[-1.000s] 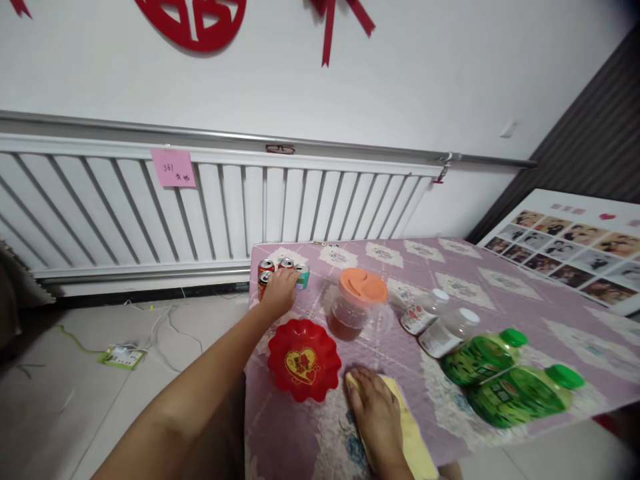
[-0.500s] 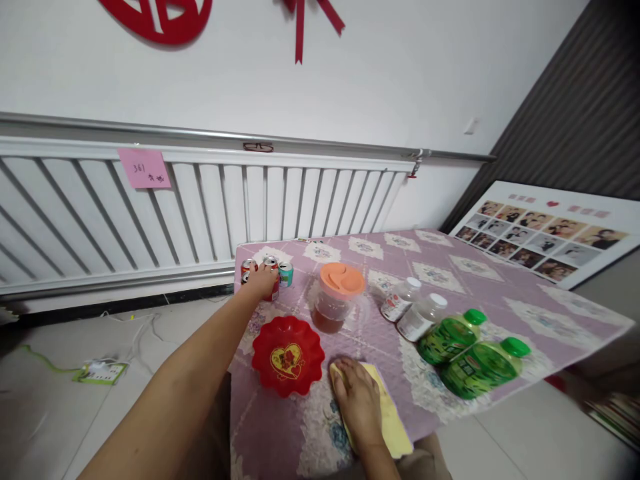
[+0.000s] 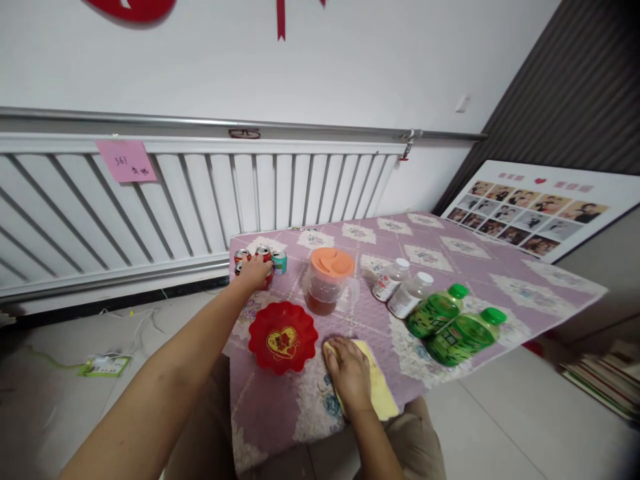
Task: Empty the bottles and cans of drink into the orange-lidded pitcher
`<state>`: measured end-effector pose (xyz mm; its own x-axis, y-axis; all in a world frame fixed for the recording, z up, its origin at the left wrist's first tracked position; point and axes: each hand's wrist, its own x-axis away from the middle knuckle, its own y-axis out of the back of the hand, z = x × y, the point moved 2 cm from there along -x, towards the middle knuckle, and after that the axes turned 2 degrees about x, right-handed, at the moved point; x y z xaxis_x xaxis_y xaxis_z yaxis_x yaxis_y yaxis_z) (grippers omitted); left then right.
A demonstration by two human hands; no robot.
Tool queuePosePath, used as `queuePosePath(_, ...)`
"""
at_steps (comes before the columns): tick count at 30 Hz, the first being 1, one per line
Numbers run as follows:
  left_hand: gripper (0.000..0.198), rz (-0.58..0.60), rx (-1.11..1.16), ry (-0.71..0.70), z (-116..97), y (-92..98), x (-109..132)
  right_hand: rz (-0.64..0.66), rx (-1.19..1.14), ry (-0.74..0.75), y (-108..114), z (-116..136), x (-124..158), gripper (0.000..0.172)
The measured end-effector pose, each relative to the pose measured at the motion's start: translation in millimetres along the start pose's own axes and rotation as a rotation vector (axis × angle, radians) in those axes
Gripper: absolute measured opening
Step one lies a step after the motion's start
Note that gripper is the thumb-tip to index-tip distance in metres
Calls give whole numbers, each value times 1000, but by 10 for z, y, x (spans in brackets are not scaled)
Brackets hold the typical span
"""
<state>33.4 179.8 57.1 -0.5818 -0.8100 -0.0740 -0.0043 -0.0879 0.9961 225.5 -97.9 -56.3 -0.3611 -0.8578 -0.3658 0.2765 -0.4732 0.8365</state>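
Note:
My left hand [image 3: 254, 270] reaches to the table's far left corner, its fingers closed over the top of a red drink can [image 3: 267, 280] in a small group. Beside it in the group are a teal can [image 3: 279, 263] and more red cans [image 3: 243, 256], partly covered by the hand. Near the front edge, my right hand [image 3: 351, 377] rests on a folded yellow cloth [image 3: 381, 393], fingers curled onto its far edge. Between the hands sits a red scalloped bowl [image 3: 283, 339] with a gold heart. Behind it stands a clear pitcher [image 3: 323, 293] with an orange lid and brownish liquid.
To the right, two white-capped bottles [image 3: 410, 297] and two green drink bottles [image 3: 465, 337] lie tilted on the patterned tablecloth [image 3: 425, 260]. A white radiator [image 3: 280, 187] runs behind the table. A photo board [image 3: 530, 213] leans at the right; a power strip [image 3: 105, 365] lies on the floor.
The camera view has shifted, so the table and its items appear slightly higher and further left. My left hand stays at the cans and my right hand on the cloth.

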Motion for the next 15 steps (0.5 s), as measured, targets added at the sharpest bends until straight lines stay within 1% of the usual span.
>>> queuePosePath(6, 56, -34, 62, 3, -89, 249, 116, 17, 4, -14, -27, -18, 8, 35)
queuePosePath(10, 65, -48, 222, -60, -157, 390, 243, 26, 11, -9, -51, -36, 12, 36)
queuePosePath(12, 66, -27, 297, -113, -205, 412, 324, 28, 13, -3, -52, -34, 10, 36)
queuePosePath(15, 60, 56, 321, -175, -300, 394, 460, 25, 9, 2, -38, -21, 6, 36)
